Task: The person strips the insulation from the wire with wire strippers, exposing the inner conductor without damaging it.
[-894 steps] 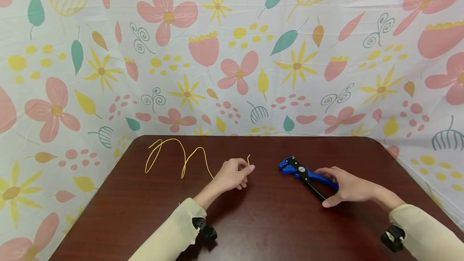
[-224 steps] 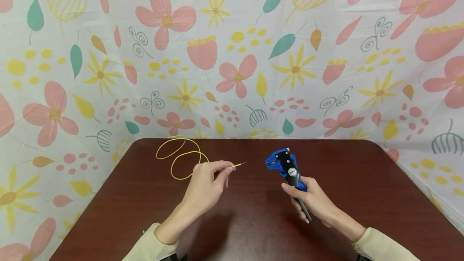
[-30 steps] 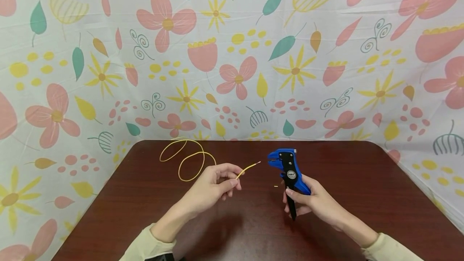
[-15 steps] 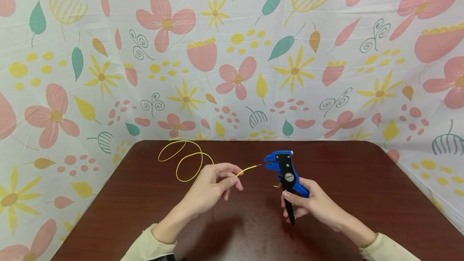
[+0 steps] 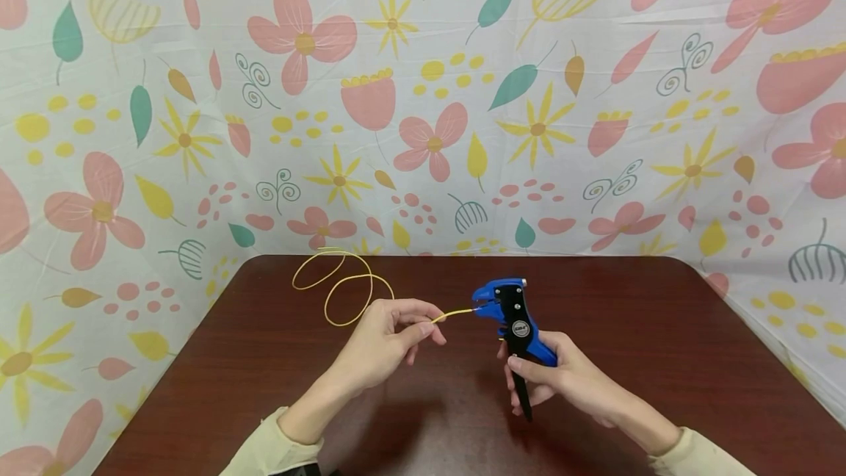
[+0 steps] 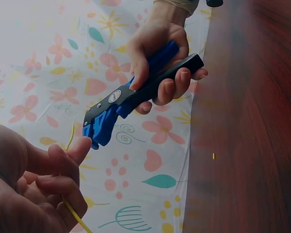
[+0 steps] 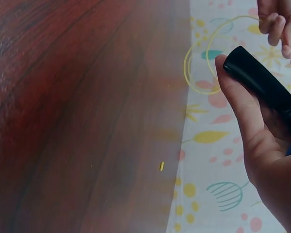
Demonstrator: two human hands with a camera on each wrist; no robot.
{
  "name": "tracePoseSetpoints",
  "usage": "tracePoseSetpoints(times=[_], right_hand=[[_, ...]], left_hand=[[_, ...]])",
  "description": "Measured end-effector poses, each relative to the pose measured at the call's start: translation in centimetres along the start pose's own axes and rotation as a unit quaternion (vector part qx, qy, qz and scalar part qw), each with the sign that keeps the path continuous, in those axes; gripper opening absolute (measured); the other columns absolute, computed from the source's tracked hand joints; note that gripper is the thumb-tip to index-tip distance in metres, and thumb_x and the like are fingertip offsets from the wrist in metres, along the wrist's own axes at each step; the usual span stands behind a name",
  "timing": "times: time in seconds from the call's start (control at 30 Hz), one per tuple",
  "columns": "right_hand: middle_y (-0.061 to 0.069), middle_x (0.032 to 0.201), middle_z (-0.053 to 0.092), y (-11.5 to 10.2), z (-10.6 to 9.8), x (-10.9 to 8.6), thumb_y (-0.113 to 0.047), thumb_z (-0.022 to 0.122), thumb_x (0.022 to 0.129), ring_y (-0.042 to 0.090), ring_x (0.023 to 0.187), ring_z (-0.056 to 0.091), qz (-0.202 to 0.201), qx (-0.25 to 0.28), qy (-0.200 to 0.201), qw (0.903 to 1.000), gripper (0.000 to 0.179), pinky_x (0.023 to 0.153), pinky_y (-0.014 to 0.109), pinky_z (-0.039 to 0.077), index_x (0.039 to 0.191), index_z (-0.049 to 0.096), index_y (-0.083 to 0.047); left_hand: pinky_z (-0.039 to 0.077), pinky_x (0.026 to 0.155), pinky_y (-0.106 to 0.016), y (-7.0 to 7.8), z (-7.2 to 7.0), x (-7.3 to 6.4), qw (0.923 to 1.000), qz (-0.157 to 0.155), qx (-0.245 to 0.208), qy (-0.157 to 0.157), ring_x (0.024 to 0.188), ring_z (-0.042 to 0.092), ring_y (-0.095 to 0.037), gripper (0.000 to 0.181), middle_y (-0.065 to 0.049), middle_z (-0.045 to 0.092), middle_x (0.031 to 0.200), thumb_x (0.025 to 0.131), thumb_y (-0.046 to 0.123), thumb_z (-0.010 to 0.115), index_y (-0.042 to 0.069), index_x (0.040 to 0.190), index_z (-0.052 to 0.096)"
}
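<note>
Nearest, cream sleeves (image 5: 280, 443) come in from left and right. The right hand (image 5: 568, 377), palm leftward, wraps its fingers and thumb round the handles of a blue-and-black wire stripper (image 5: 520, 314); the tool is held above the wooden table (image 5: 634, 329), its long axis running from near handles to a far, slightly left-leaning head. The left hand (image 5: 390, 336) reaches rightward, thumb and fingers pinching a yellow wire (image 5: 453, 314). From that pinch the wire's end runs right and slightly far to the stripper's mouth, which faces left; whether its tip is inside, I cannot tell. A yellow scrap (image 7: 161, 166), apparently insulation, lies on the table. Farther left, the wire loops beyond the left hand; floral cloth (image 5: 432, 144) hangs farthest.
</note>
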State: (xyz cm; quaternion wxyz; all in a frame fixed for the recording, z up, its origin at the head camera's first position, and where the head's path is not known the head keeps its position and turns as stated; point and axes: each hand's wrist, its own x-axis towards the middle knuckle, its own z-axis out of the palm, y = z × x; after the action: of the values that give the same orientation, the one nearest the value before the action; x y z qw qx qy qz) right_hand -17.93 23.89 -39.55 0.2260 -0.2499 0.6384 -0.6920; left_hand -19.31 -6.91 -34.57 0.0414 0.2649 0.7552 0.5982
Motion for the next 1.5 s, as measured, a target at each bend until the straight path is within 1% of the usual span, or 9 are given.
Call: tracePoseSetpoints(times=[0.17,0.33,0.47,0.7,0.97,1.2,1.3,1.43,1.5], right_hand=[[0.024,0.098,0.065,0.1,0.4,0.1,-0.004,0.049,0.111,0.035,0.081,0.074,-0.007,0.010,-0.009,0.9999,0.023,0.077,0.066,0.058,0.128,0.052,0.012],[0.024,0.098,0.065,0.1,0.8,0.3,-0.004,0.049,0.111,0.034,0.081,0.074,-0.015,0.014,-0.012,0.9997,0.022,0.075,0.067,0.058,0.126,0.052,0.012],[0.024,0.098,0.065,0.2,1.0,0.4,-0.002,0.048,0.111,0.033,0.081,0.074,-0.024,0.021,-0.020,0.9993,0.021,0.074,0.068,0.057,0.126,0.051,0.013],[0.023,0.099,0.065,0.2,1.3,0.5,-0.001,0.046,0.111,0.033,0.082,0.074,-0.028,0.028,-0.032,0.9987,0.022,0.074,0.069,0.057,0.128,0.052,0.012],[0.024,0.100,0.065,0.1,1.6,0.6,-0.001,0.046,0.111,0.032,0.083,0.074,-0.031,0.028,-0.036,0.9985,0.022,0.075,0.068,0.057,0.129,0.051,0.011],[0.021,0.100,0.065,0.3,1.6,0.8,0.000,0.044,0.111,0.032,0.084,0.074,-0.042,0.035,-0.048,0.9974,0.022,0.075,0.068,0.057,0.129,0.051,0.011],[0.021,0.100,0.066,0.4,1.7,0.9,0.000,0.043,0.112,0.031,0.084,0.074,-0.045,0.036,-0.051,0.9970,0.022,0.075,0.068,0.057,0.130,0.052,0.010],[0.021,0.100,0.066,0.4,1.7,1.0,0.000,0.044,0.111,0.031,0.084,0.074,-0.044,0.036,-0.052,0.9970,0.022,0.075,0.068,0.057,0.129,0.052,0.010],[0.021,0.100,0.066,0.3,1.8,0.9,0.000,0.044,0.111,0.031,0.083,0.074,-0.044,0.035,-0.053,0.9970,0.022,0.075,0.068,0.057,0.129,0.052,0.009]], left_hand=[[0.036,0.046,-0.021,0.0,0.0,0.1,1.0000,0.003,0.000,0.006,0.051,0.051,-0.012,0.016,-0.015,0.077,0.088,0.101,-0.005,0.063,-0.002,0.110,0.076],[0.041,0.050,-0.023,0.0,0.1,0.1,0.9999,0.007,-0.009,0.008,0.051,0.050,-0.013,0.016,-0.020,0.077,0.089,0.100,-0.007,0.063,-0.004,0.110,0.075],[0.044,0.053,-0.024,-0.1,0.1,0.1,0.9999,0.007,-0.012,0.008,0.051,0.049,-0.015,0.016,-0.019,0.077,0.090,0.099,-0.007,0.064,-0.005,0.110,0.075],[0.044,0.053,-0.023,-0.1,0.2,0.1,0.9999,0.009,-0.011,0.008,0.050,0.049,-0.026,0.016,-0.016,0.078,0.089,0.099,-0.007,0.064,-0.005,0.110,0.076],[0.043,0.052,-0.024,-0.1,0.2,0.2,0.9998,0.012,-0.017,0.005,0.050,0.048,-0.020,0.016,-0.017,0.078,0.090,0.100,-0.007,0.063,-0.006,0.110,0.075],[0.042,0.052,-0.023,-0.2,0.1,0.2,0.9998,0.013,-0.017,0.002,0.050,0.048,-0.028,0.016,-0.021,0.077,0.091,0.101,-0.006,0.063,-0.005,0.111,0.075],[0.042,0.052,-0.023,-0.2,0.1,0.2,0.9998,0.014,-0.016,0.001,0.050,0.048,-0.025,0.016,-0.021,0.077,0.091,0.101,-0.006,0.063,-0.005,0.110,0.076],[0.042,0.052,-0.023,-0.1,0.0,0.3,0.9998,0.012,-0.018,0.003,0.051,0.049,-0.016,0.016,-0.018,0.078,0.090,0.102,-0.007,0.062,-0.004,0.110,0.076],[0.043,0.052,-0.023,-0.1,0.0,0.3,0.9997,0.012,-0.019,0.002,0.051,0.048,-0.015,0.016,-0.017,0.078,0.090,0.102,-0.006,0.062,-0.004,0.110,0.076]])
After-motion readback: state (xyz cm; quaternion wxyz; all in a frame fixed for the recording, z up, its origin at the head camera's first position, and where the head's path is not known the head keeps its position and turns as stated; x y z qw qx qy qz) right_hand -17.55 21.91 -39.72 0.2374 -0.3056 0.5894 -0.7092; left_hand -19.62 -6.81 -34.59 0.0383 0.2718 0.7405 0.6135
